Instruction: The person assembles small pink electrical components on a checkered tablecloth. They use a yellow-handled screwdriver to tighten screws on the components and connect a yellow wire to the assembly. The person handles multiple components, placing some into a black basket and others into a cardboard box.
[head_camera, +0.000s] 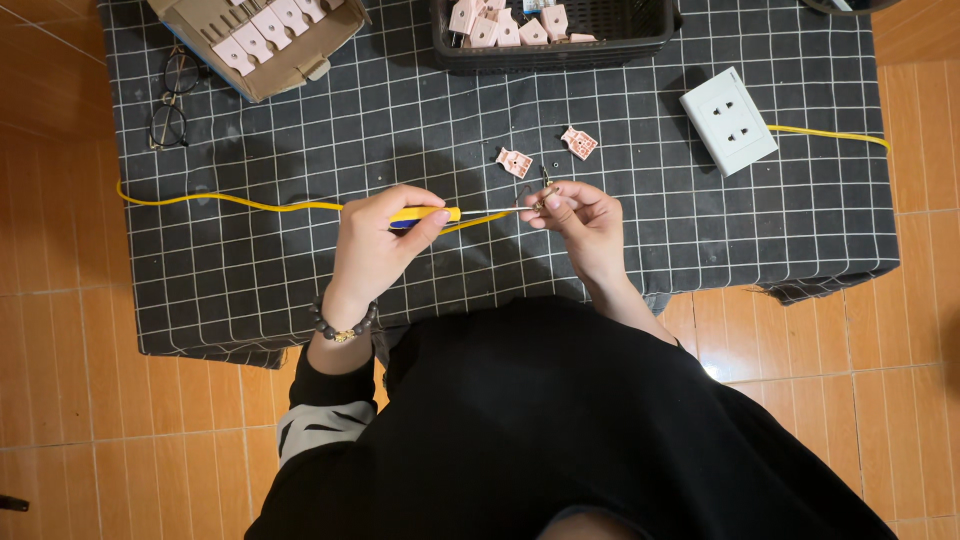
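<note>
Left hand (375, 245) is fist-wrapped round the yellow-and-blue screwdriver (440, 214), forearm rising from the body, beaded bracelet (343, 326) at the wrist. Screwdriver's long axis runs horizontal, tip toward the right hand (580, 220), which pinches a small metal part (541, 200) between thumb and fingertips; the part is too small to make out. Both hands hover above the black grid cloth (300, 260). Just past the right hand: two pink plastic pieces (514, 162). Further from it: white socket plate (728, 120) and a yellow cable (220, 200). Farthest: black basket (620, 40), cardboard box (290, 65), eyeglasses (170, 105).
</note>
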